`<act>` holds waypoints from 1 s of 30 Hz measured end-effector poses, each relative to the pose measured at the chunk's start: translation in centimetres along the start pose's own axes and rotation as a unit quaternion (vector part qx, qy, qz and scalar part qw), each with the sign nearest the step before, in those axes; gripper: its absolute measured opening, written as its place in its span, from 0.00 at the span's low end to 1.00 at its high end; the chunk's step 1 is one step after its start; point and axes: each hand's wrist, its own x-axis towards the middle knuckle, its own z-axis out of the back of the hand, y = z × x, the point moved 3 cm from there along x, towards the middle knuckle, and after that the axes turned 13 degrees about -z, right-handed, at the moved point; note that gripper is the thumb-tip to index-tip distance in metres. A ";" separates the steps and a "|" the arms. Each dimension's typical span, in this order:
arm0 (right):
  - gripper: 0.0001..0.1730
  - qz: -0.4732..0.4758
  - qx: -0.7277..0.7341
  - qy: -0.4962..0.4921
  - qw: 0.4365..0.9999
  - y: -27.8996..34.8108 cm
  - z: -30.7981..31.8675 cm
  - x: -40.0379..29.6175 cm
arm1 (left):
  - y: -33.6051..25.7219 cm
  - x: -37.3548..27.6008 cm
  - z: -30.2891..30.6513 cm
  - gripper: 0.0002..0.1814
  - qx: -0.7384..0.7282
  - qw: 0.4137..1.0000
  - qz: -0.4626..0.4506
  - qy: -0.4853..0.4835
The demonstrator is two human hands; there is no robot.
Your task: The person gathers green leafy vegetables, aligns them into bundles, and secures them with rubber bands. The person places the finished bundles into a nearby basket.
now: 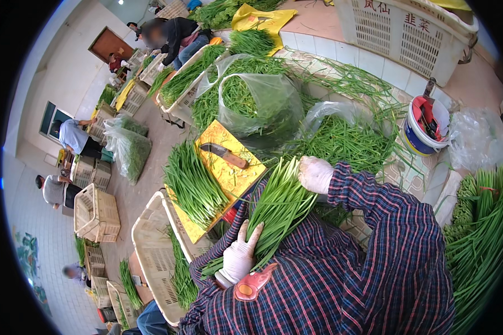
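Note:
A loose bunch of garlic chives point(276, 201) spans both hands in front of my checked clothing. My white-gloved right hand point(315, 173) grips it by the pale stem ends. On the leafy end rests my gloved left hand point(238, 256), two fingers spread over the leaves, its other fingers partly hidden. Beside the bunch stands a yellow cutting board point(228, 161). A sheathless knife with a wooden handle point(224, 155) lies on it, next to a flat pile of chives point(195, 184) and small trimmings.
A plastic crate point(151, 234) adjoins the board. Beyond are bags of chive trimmings point(255, 100), a heap of trimmings point(348, 142), a white bucket point(423, 125) and a large crate point(394, 37). Chive bundles point(482, 234) lie at right. Several people work among crates at left.

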 end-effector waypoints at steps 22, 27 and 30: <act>0.07 0.285 0.086 -0.201 0.933 1.7 6.7 -5.1 | 0.6 -0.2 -0.7 0.45 -0.069 0.997 -0.011 -0.032; 0.04 0.330 0.005 -0.178 0.927 2.3 6.8 -5.2 | 0.2 0.5 1.2 0.42 -0.055 0.998 0.008 0.001; 0.04 0.351 -0.062 -0.126 0.926 2.4 6.2 -5.4 | 0.1 0.6 0.9 0.41 -0.011 1.000 -0.001 0.019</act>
